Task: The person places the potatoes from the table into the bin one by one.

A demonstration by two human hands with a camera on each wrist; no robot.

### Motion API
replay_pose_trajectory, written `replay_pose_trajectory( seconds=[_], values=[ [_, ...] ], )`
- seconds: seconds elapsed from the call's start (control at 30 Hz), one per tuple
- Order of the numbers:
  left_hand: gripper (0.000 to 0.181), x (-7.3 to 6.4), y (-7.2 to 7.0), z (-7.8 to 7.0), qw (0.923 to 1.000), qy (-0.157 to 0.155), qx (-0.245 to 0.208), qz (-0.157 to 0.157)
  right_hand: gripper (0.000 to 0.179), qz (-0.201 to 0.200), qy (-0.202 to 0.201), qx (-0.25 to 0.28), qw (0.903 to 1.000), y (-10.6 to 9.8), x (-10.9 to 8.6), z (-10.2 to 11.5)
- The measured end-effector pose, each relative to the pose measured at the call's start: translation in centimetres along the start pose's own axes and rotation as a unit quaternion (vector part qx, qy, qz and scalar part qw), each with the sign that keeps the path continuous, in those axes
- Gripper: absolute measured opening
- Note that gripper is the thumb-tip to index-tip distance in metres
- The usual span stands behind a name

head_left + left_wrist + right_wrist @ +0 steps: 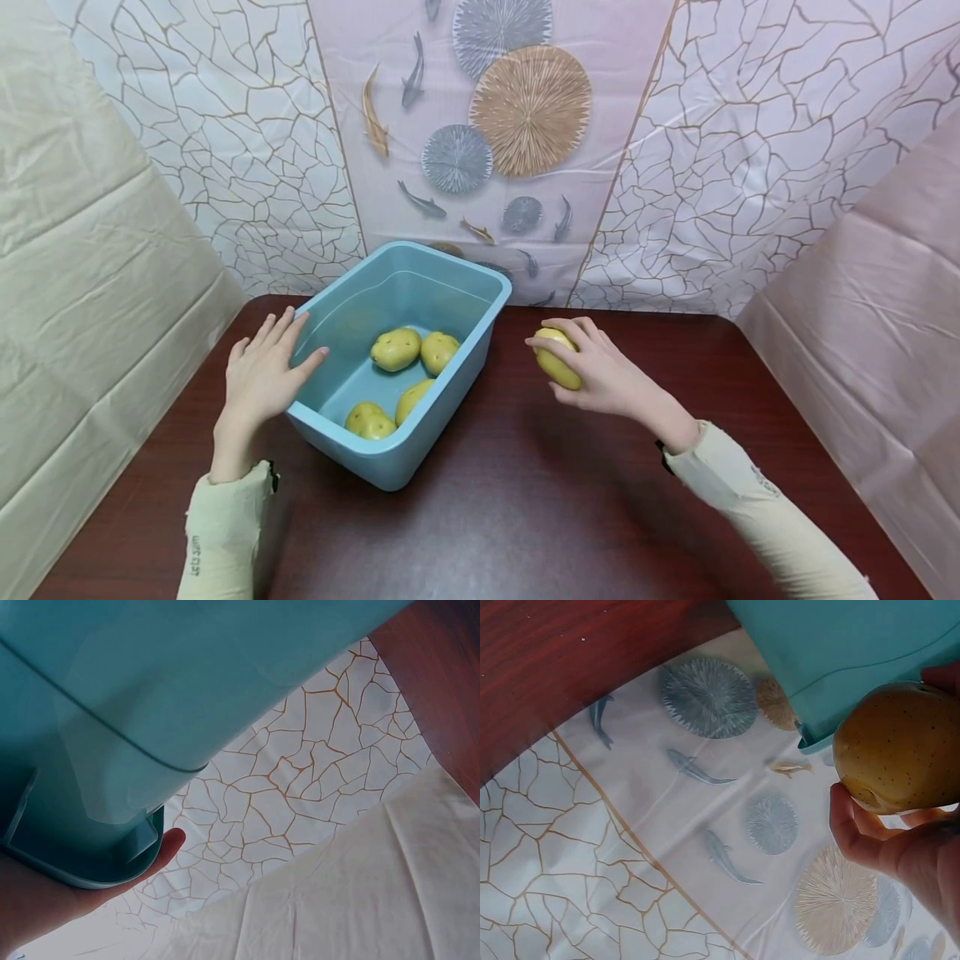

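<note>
My right hand [606, 368] grips a yellow potato [558, 358] above the table, to the right of a blue plastic bin [457, 398]. The right wrist view shows that potato [900, 746] speckled with dark dots, fingers and thumb around it. Inside the bin lie several more potatoes: a pair side by side [396, 349] toward the middle, others near the front wall, one partly hidden by the right wall. My left hand [262, 375] rests at the bin's left rim with fingers spread and straight. In the left wrist view its thumb [169, 851] lies along the rim.
The dark red-brown wooden table [495, 517] carries the bin left of centre. Behind it hangs a patterned cloth [390, 192] with fish and round shapes. Beige cloth [82, 275] drapes the left side, and a pale cloth [862, 333] the right.
</note>
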State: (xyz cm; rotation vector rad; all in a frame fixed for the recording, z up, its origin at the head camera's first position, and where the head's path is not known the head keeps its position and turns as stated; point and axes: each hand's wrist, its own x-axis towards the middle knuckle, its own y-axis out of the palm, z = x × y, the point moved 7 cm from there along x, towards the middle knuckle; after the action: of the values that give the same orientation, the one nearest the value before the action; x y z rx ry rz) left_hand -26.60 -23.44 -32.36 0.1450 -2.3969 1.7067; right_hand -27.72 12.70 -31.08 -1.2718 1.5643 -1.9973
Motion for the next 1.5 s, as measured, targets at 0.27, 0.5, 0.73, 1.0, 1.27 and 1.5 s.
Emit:
replay_pose_trajectory(
  seconds=[0.27, 0.5, 0.73, 1.0, 1.27, 1.5],
  values=[
    [0.068, 0.0, 0.0, 0.0, 1.0, -0.001, -0.001, 0.003, 0.057, 0.002, -0.01, 0.01, 0.9999, -0.4, 0.7, 0.7],
    [0.067, 0.1, 0.0, -0.1, 1.0, -0.001, -0.004, 0.004, 0.056, 0.001, -0.02, 0.018, 0.9996, -1.0, 1.6, 1.4],
    [0.069, 0.1, 0.0, -0.1, 1.0, 0.001, -0.001, 0.003, 0.056, 0.003, -0.026, 0.02, 0.9995, -1.3, 2.4, 2.0],
    [0.069, 0.1, 0.0, 0.0, 1.0, 0.002, -0.001, 0.003, 0.055, 0.01, -0.033, 0.026, 0.9991, -1.3, 3.1, 2.5],
    [0.068, 0.0, 0.0, 0.0, 1.0, 0.003, -0.004, -0.001, 0.054, 0.008, -0.044, 0.029, 0.9985, -1.7, 3.9, 3.2],
    [0.068, 0.0, -0.1, -0.1, 1.0, 0.0, -0.007, -0.001, 0.049, 0.001, -0.053, 0.043, 0.9977, -1.7, 4.6, 3.7]
  ],
)
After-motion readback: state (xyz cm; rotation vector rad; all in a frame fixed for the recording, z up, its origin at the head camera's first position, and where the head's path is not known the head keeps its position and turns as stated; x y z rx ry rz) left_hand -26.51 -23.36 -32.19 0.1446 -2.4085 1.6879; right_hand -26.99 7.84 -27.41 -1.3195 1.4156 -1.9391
